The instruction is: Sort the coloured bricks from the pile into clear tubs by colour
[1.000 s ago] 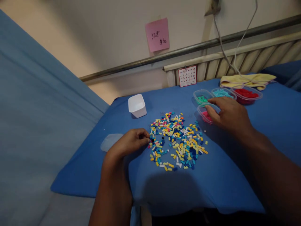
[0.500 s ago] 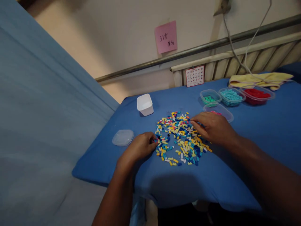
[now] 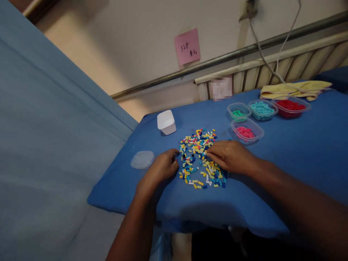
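Observation:
A loose pile of small plastic building bricks [image 3: 199, 146] in yellow, blue, white, pink and orange is spread over the blue-covered table [image 3: 116, 181]. At the pile's left edge rests my left hand [image 3: 163, 166], fingers curled, with thumb and index finger apart and bluish bits beside the tips. My right hand [image 3: 232, 156] reaches over the pile's right side, its thumb and fingers closed together among the bricks. Whatever lies between those fingertips is too small to make out. Part of the pile is hidden under this hand.
Clear tubs hold pink bricks [image 3: 245, 132], green bricks [image 3: 238, 113], light-blue bricks [image 3: 261, 108] and red pieces [image 3: 290, 106]. A white container [image 3: 166, 123] stands behind the pile; clear lids [image 3: 142, 160] lie left. A yellow cloth [image 3: 296, 89] and cable [image 3: 262, 54] are at the back. A curtain [image 3: 54, 127] hangs left.
My right hand has moved left and slightly down, away from the pink tub and further over the pile. My left hand's thumb and index finger have parted. The view has shifted slightly.

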A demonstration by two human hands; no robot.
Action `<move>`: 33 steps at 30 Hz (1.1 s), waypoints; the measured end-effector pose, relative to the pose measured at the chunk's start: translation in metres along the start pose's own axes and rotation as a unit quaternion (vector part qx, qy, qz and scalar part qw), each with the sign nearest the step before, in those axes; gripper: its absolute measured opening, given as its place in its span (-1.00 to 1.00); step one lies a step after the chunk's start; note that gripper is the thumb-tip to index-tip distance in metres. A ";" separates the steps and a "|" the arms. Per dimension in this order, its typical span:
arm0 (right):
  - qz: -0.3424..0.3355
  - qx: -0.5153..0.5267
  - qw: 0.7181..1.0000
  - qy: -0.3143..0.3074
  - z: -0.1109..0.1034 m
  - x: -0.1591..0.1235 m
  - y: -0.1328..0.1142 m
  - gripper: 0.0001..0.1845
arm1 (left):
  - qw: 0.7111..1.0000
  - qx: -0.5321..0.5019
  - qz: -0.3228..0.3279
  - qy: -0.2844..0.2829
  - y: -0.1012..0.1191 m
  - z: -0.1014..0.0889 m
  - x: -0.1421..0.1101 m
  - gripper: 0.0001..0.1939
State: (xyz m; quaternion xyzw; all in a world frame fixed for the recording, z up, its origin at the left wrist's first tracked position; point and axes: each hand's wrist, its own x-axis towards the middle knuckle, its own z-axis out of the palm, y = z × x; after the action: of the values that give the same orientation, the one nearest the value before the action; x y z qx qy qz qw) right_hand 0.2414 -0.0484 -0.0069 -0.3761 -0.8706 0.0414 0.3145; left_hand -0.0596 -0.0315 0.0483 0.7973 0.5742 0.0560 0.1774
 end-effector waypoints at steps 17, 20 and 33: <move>0.037 0.127 0.987 0.096 0.002 0.009 -0.006 -0.69 | 0.852 -0.508 0.006 -0.124 0.075 0.021 0.059 -0.66; 0.050 0.129 0.984 0.109 -0.002 0.009 0.001 -0.84 | 0.856 -0.498 -0.004 -0.140 0.074 0.018 0.072 -0.62; 0.278 -0.079 0.936 0.200 -0.062 -0.013 0.056 -0.76 | 0.923 -0.347 0.101 -0.132 0.023 -0.007 0.053 -0.63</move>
State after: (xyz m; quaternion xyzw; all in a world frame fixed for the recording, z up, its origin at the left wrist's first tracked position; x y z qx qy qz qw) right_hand 0.3195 -0.0273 0.0188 -0.6269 -0.6509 -0.0177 0.4278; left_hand -0.0236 0.0136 0.0561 0.7395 0.4070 0.1640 0.5105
